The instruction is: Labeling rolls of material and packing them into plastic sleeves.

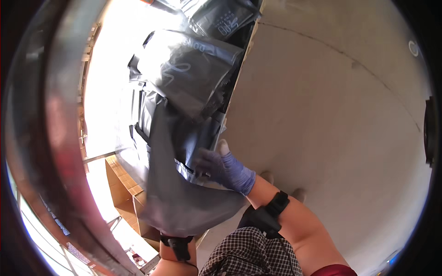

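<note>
A dark grey plastic bag point(170, 198) hangs loosely in front of me, wide at its lower end. It covers my left hand; only the left forearm point(170, 265) with a black wrist strap shows below it. Whether the hand is inside the bag or behind it I cannot tell. My right hand point(225, 171), in a thin blue-purple glove, is beside the bag's right side. Its thumb stands apart and the fingers reach left, slightly blurred, with nothing visibly held. Beyond both hands lie stacked grey printed bags point(193, 69) on a bright, overexposed table.
An open cardboard box point(122, 184) stands at the left, below the table level. The table's edge point(243, 69) runs along the stacks' right side, with grey floor point(322, 115) beyond it. Blurred red and metallic framing point(64, 124) fills the far left.
</note>
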